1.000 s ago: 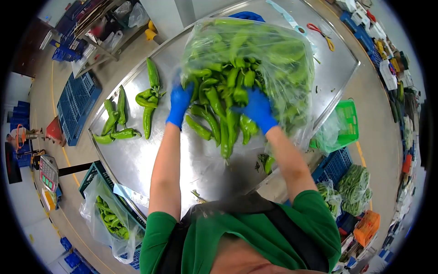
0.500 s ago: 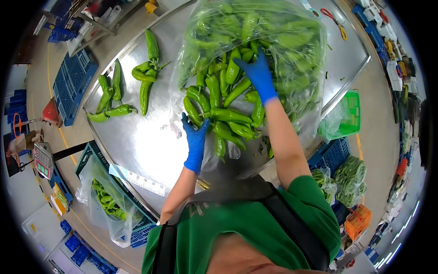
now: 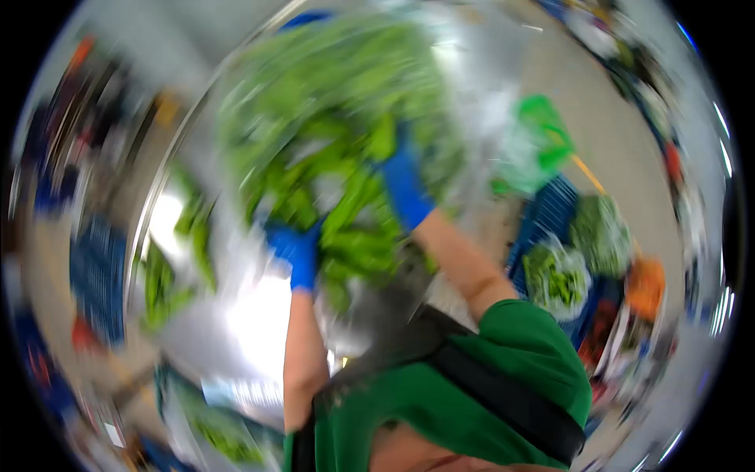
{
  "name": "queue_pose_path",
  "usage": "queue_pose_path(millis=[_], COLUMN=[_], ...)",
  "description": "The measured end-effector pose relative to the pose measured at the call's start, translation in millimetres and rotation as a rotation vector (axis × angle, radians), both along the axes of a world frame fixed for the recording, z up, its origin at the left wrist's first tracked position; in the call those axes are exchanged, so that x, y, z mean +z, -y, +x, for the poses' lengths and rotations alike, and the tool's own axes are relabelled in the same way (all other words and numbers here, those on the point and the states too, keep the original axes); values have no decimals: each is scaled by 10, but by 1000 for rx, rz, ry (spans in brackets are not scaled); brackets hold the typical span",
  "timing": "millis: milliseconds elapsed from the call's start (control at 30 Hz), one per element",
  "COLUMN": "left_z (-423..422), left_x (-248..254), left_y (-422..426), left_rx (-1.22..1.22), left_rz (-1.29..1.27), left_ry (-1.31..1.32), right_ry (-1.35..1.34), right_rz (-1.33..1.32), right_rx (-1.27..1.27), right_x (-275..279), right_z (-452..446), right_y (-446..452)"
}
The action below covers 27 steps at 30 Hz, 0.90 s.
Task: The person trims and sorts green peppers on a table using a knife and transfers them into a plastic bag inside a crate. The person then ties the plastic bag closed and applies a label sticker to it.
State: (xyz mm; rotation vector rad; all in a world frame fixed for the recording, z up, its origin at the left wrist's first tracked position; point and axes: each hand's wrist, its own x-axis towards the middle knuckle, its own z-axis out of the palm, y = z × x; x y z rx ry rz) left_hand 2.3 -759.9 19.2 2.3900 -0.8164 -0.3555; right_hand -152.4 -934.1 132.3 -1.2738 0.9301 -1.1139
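Note:
The whole view is smeared by motion. Long green peppers (image 3: 358, 256) spill from the mouth of a large clear plastic bag (image 3: 244, 118) on a metal table (image 3: 197, 334). My left hand (image 3: 294, 250), in a blue glove, is at the near left edge of the loose peppers, thumb and fingers apart. Deeper among them, at the right, is my right hand (image 3: 406, 185), also gloved in blue. A pepper (image 3: 383, 138) shows beside its thumb and fingers; whether it is gripped is unclear. More peppers (image 3: 161, 283) lie separately on the table's left side.
A lined crate (image 3: 177, 401) with green peppers stands below the table's near left edge. On the right are a green basket (image 3: 554, 134), a blue crate (image 3: 548, 206), bagged green vegetables (image 3: 557, 275) and an orange crate (image 3: 645, 287). A blue pallet (image 3: 98, 275) lies at left.
The camera view has turned, shifting the table and bag leftward. Both hands remain among the peppers; blur hides whether individual peppers moved.

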Motion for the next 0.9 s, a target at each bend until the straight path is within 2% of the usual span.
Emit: queue_pose_path(millis=[33,67,100,133,167,200,233,267,333,400,467,500,533,567,600,633,667,700,733,767,800,833,867,900], left_z=[-48,27,86,154,-51,256,71,50,211,17,624,799,918,1098,1143,1312,1260,1113,741,355,350,279,39,-144], left_x=[399,322,248,7,719,69,443,495,447,864,193,54,-13,6,170,218,530,737,1221,1719,1574,1475,1474,1411], left_y=[86,132,178,169,326,261,337,285,243,260,123,73,48,53,-39,-179,-246,-580,-853,-1129,-1513,-1879,-1942,-2043], left_rx=[-11,-89,-166,-124,7,-29,-7,-78,-136,-80,-187,-224,-251,-271,-374,-329,-285,-82,147,381,315,41,140,228], left_rz=[117,109,100,104,562,450,505,371,288,279,21,-109,-237,-237,-492,-475,-459,-443,-457,-494,-723,-858,-822,-810], left_ry=[19,57,96,281,58,303,272,327,283,116,49,-49,-148,-168,-432,-443,-455,-573,-692,-790,-1040,-1293,-1417,-1564], right_ry=[-22,-233,-225,-217,68,69,75,72,53,-36,-104,-236,-323,-406,-484,-652,-755,-647,-719,-667,-749,-571,-737,-735], right_rz=[-141,40,51,62,-106,-107,-98,-37,91,133,105,-28,-40,-44,-36,-137,-315,-314,-340,-320,-419,-163,-292,-261], right_rx=[-10,15,34,54,18,31,65,102,163,56,-43,-116,-72,-21,38,54,-44,170,172,161,119,58,93,164], right_x=[-196,-67,-325,-570,-444,-72,261,465,702,474,-24,-256,-223,-155,-122,-292,-202,-487,-524,-612,-746,-407,-371,-373], right_z=[-96,-152,-72,1,47,-33,-123,-214,-510,-661,-708,-675,-673,-647,-588,-537,-561,-581,-569,-591,-602,-578,-644,-604], right_y=[-145,-320,-391,-487,-567,-516,-516,-482,-432,-515,-655,-728,-733,-802,-921,-960,-1033,-990,-1143,-1157,-1125,-1127,-1019,-1074])
